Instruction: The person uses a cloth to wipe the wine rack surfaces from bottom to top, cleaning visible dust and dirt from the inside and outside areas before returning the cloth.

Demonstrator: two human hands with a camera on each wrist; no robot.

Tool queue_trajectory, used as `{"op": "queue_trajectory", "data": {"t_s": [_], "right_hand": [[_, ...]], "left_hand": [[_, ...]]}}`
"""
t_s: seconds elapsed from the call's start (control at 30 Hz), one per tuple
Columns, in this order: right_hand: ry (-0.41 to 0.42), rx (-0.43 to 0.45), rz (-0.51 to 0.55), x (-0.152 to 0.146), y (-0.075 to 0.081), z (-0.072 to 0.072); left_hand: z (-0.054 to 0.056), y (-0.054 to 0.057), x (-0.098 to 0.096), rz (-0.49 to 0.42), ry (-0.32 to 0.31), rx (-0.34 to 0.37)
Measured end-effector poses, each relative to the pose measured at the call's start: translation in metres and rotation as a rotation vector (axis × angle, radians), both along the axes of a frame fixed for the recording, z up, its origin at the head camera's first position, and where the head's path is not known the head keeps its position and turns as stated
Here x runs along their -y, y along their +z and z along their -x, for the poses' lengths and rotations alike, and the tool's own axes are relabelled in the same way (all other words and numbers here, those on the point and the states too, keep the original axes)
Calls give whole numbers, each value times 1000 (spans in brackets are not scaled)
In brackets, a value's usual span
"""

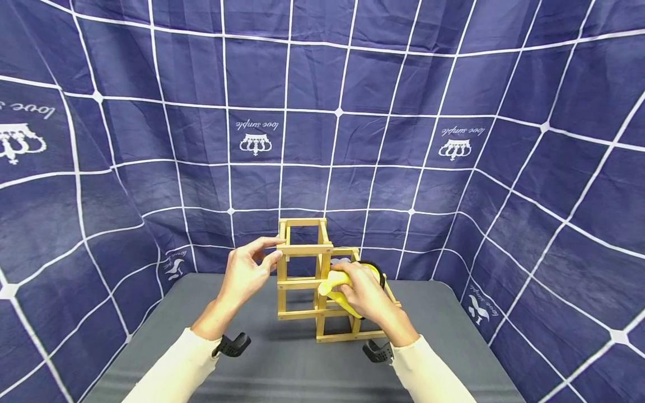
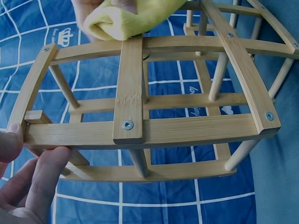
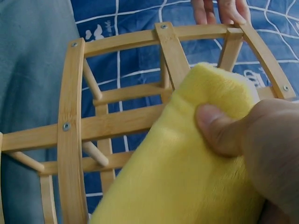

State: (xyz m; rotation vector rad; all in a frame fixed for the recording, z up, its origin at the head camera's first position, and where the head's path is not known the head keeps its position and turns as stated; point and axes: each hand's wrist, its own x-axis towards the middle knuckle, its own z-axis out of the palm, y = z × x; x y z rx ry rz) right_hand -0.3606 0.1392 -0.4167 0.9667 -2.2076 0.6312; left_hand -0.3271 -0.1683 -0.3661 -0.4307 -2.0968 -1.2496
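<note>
The left hand point(image 1: 247, 270) pinches the wooden rack point(image 1: 304, 250) by one corner — seemingly to steady it — while the right hand point(image 1: 367, 291) grips a yellow cloth point(image 3: 159, 168) against it.

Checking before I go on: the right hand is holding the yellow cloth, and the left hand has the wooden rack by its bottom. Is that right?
Not quite: the left hand has the wooden rack by its top, not its bottom, as the head view shows. The right hand is indeed holding the yellow cloth.
</note>
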Motion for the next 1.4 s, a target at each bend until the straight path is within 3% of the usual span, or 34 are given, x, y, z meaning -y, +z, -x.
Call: {"op": "queue_trajectory", "data": {"t_s": [0.1,0.23,0.33,0.53,0.63,0.8,0.93,1.03,1.17,1.3,1.4], "right_hand": [[-68,5,2,-4,5,-11],[-224,-52,-57,-8,12,-25],[-277,-97,14,-10,14,-29],[-275,-87,413,-12,19,-31],[-254,-35,636,-10,25,-31],[-84,135,999,3,36,-24],[52,314,1146,19,37,-15],[115,463,1132,31,32,-14],[124,597,1006,37,23,-17],[92,627,828,32,19,-17],[115,594,702,30,20,-16]], "left_hand": [[0,-2,0,5,1,0],[0,-1,0,11,-6,-13],[-1,0,1,10,-3,-11],[-3,1,2,10,16,1],[-4,0,2,13,14,2],[-3,-2,2,14,19,-3],[-3,-3,2,7,11,-13],[-4,-4,1,-1,2,-14],[-4,-3,-2,-12,-14,-1],[-3,-2,-3,-5,-8,5],[-3,-2,-2,-1,15,3]]}}
